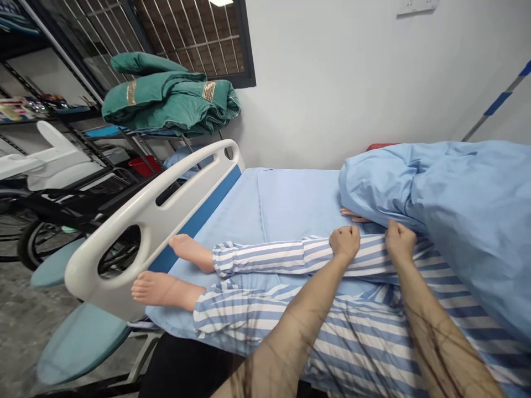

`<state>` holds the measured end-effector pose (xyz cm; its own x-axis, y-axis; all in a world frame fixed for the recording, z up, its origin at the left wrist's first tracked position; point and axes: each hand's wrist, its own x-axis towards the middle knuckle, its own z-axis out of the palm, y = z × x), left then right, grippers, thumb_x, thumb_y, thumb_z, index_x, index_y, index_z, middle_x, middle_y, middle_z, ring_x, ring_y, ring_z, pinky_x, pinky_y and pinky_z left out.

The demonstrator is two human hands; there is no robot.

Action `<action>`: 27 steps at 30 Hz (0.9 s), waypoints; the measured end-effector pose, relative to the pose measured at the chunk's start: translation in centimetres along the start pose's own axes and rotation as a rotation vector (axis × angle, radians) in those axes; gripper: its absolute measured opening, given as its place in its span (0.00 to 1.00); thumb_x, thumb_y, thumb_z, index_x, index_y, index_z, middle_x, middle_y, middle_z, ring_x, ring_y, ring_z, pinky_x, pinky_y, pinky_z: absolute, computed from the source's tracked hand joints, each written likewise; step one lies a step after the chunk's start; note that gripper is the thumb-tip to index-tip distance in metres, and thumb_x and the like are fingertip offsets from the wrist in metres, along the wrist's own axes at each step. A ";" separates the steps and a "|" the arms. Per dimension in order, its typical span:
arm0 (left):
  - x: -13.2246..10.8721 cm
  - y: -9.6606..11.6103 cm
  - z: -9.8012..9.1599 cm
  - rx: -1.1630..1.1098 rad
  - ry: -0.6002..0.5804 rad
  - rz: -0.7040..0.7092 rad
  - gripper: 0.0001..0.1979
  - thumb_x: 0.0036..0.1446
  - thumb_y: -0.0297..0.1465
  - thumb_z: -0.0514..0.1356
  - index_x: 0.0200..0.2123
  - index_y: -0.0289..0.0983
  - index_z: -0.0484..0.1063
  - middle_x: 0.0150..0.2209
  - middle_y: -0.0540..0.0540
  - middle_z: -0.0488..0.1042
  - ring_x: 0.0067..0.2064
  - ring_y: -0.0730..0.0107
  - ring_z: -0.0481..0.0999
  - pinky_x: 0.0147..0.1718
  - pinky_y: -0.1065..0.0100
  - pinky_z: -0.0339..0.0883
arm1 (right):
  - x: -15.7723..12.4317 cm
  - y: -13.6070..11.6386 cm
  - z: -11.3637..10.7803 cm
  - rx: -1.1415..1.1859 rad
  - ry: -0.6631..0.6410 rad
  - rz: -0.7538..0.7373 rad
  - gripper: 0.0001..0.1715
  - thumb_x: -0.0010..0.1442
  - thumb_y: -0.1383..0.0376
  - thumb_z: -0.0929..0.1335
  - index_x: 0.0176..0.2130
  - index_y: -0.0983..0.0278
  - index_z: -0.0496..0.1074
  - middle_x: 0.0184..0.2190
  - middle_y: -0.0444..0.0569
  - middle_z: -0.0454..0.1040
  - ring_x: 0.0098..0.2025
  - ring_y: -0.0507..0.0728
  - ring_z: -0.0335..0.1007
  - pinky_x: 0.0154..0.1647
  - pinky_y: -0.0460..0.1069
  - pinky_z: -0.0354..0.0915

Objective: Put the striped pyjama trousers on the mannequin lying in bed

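Note:
A care manikin in blue-and-white striped pyjama trousers (pixel 265 260) lies on the bed, its bare feet (pixel 170 290) toward the footboard. My left hand (pixel 345 243) is a closed fist, thumb side up, at the manikin's far thigh. Close to its right, my right hand (pixel 400 242) is likewise clenched, over the same leg and beside the edge of a light blue quilt (pixel 477 193). No object shows in either fist. The quilt is bunched over the manikin's upper body, and only some fingers of a manikin hand (pixel 354 214) stick out from under it.
A white footboard (pixel 153 204) with cut-out handles closes off the bed's left end. Beyond it stand a wheelchair (pixel 50 215) and a shelf rack holding folded green bedding (pixel 170 102). A white wall (pixel 332 83) runs behind the bed. Loose hair strands cross the lower view.

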<state>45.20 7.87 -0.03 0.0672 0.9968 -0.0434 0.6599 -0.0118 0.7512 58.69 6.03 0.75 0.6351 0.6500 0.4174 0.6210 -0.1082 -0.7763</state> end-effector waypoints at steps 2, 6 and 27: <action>0.9 -1.2 -0.9 -0.058 -0.066 0.044 0.23 0.63 0.37 0.47 0.31 0.38 0.81 0.35 0.39 0.82 0.38 0.63 0.78 0.39 0.67 0.65 | -0.5 0.9 0.6 0.014 0.025 0.043 0.22 0.60 0.58 0.61 0.17 0.58 0.54 0.13 0.40 0.51 0.22 0.52 0.46 0.29 0.53 0.46; 3.3 -6.7 -7.8 -0.158 -0.034 -0.007 0.24 0.61 0.35 0.47 0.18 0.37 0.72 0.20 0.46 0.74 0.27 0.70 0.72 0.32 0.70 0.62 | -1.0 1.2 1.1 0.026 0.034 0.039 0.23 0.59 0.59 0.62 0.16 0.58 0.52 0.14 0.39 0.48 0.22 0.52 0.45 0.29 0.53 0.45; -0.4 -26.5 -23.8 -0.067 0.318 -0.081 0.22 0.58 0.40 0.47 0.13 0.41 0.53 0.15 0.52 0.54 0.22 0.72 0.56 0.27 0.67 0.47 | -21.6 -20.1 20.3 0.358 -0.560 -0.189 0.26 0.61 0.51 0.56 0.17 0.58 0.50 0.14 0.40 0.51 0.21 0.51 0.48 0.27 0.49 0.46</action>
<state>9.86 9.70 -4.26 -0.2273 0.9692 0.0951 0.6026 0.0633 0.7956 23.16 9.47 -2.21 0.1378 0.9343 0.3288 0.4466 0.2377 -0.8626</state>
